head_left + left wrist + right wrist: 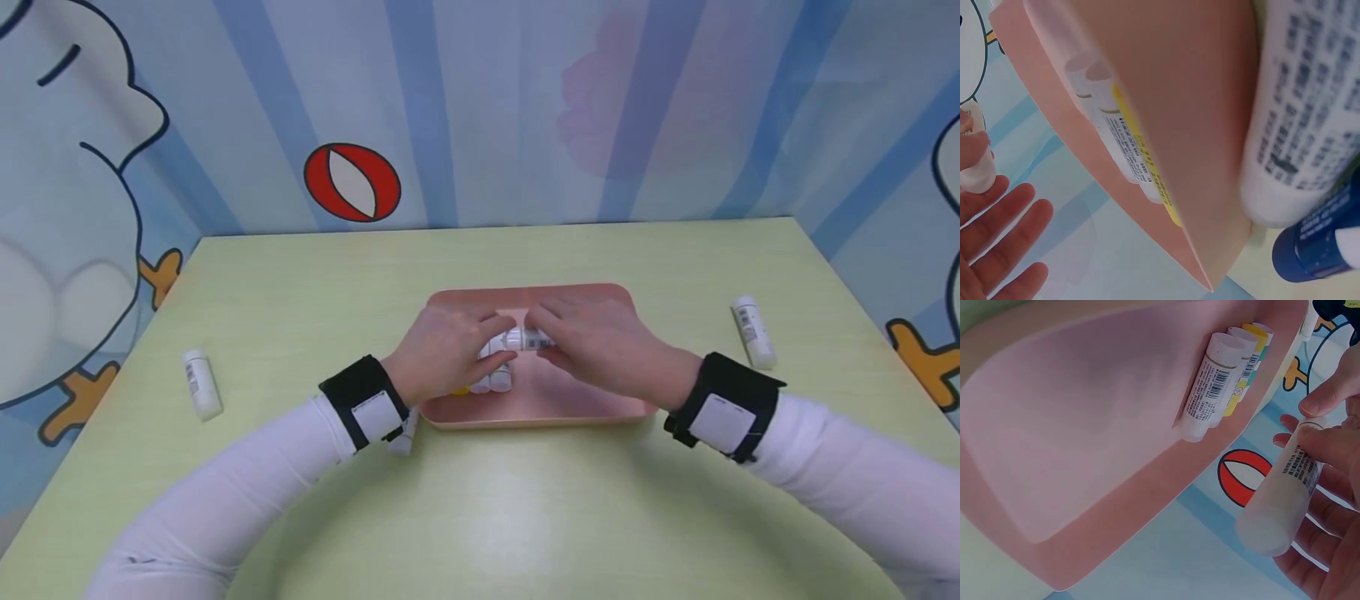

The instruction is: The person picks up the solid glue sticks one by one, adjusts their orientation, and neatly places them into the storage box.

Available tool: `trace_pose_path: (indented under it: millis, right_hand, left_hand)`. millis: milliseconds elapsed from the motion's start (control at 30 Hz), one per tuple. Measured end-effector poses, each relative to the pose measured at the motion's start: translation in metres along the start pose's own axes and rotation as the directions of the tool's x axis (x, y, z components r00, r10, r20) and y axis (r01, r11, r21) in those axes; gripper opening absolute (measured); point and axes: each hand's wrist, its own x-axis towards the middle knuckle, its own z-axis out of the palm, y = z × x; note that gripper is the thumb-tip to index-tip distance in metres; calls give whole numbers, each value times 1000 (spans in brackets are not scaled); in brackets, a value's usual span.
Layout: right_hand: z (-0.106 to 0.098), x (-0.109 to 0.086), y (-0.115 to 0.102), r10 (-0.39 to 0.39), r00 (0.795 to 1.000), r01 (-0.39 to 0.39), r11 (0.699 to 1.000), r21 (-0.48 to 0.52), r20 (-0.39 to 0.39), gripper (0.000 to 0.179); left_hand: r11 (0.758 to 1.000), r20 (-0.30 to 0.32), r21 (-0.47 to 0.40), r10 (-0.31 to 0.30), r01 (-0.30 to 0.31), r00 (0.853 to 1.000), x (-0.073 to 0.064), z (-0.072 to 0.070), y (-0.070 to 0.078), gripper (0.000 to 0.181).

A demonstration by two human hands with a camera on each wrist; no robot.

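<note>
Above the pink tray, both hands meet on a white glue stick with a barcode label. My left hand pinches its left end between thumb and fingers. My right hand holds its labelled body; in the right wrist view the thumb lies across the tube and the other fingers are behind it. Inside the tray, near its left side, white glue sticks and a yellow one lie side by side. The left hand partly hides them in the head view.
White glue sticks lie on the table: one at left, one at right, and one partly under the left wrist. A dark blue tube shows in the left wrist view. A printed blue backdrop stands behind the table.
</note>
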Motion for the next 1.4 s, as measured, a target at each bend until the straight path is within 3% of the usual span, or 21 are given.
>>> trace_pose_path:
  millis: [167, 267, 367, 433, 467, 533, 600, 667, 733, 767, 833, 900, 1000, 1133, 1200, 1400]
  right_hand:
    - [1, 0, 0, -2, 1000, 2, 1000, 3, -2, 32]
    - [1, -1, 3, 36, 999, -36, 998, 49, -9, 33]
    - [-2, -5, 8, 166, 986, -165, 974, 153, 6, 38]
    - [-3, -8, 13, 294, 955, -292, 918, 267, 34, 44]
    - [-3, -10, 15, 364, 930, -360, 867, 344, 56, 47]
    - [-3, -13, 18, 489, 865, -471, 718, 512, 110, 51]
    - [-1, -13, 19, 585, 790, -531, 506, 679, 183, 55]
    - [2, -12, 17, 643, 714, -543, 261, 798, 276, 57]
    - [4, -9, 12, 655, 662, -513, 41, 857, 365, 59]
    - [5, -7, 9, 654, 643, -492, -45, 870, 398, 59]
    - [8, -2, 3, 652, 614, -440, -186, 879, 445, 59]
    - [8, 3, -2, 654, 606, -379, -263, 887, 453, 56]
    - [9, 9, -8, 685, 579, -303, -321, 897, 441, 50]
    - [9, 12, -13, 720, 543, -276, -333, 902, 432, 46]
    - [10, 13, -15, 727, 541, -290, -309, 906, 422, 45]
    - [13, 12, -18, 744, 564, -343, -185, 921, 360, 42]
  left_hand:
    - [1000, -18, -1, 17, -17, 1000, -2, 0, 0, 30]
    - [1000, -8, 9, 7, -7, 1000, -3, 0, -2, 31]
    - [999, 23, 7, -44, 44, 999, -6, 0, -4, 35]
    - [996, 32, -12, -90, 91, 995, -8, 0, -5, 39]
    - [993, 30, -24, -113, 113, 993, -9, 0, -6, 40]
    - [986, 22, -56, -157, 158, 987, -10, 0, -7, 39]
    - [976, 4, -95, -195, 195, 981, -11, -1, -7, 37]
    - [966, -27, -129, -228, 223, 973, -12, -1, -7, 38]
    - [957, -57, -165, -250, 238, 967, -12, -1, -7, 40]
    - [955, -75, -175, -254, 238, 964, -12, -1, -7, 42]
    - [954, -109, -189, -254, 231, 961, -12, -1, -7, 46]
    - [959, -135, -186, -239, 213, 962, -11, 0, -6, 47]
    - [971, -170, -159, -205, 178, 964, -9, 1, -5, 46]
    - [982, -180, -105, -177, 160, 968, -8, 1, -4, 45]
    - [982, -160, -80, -181, 170, 971, -8, 0, -3, 43]
    - [982, -160, -90, -178, 165, 971, -7, 3, -4, 43]
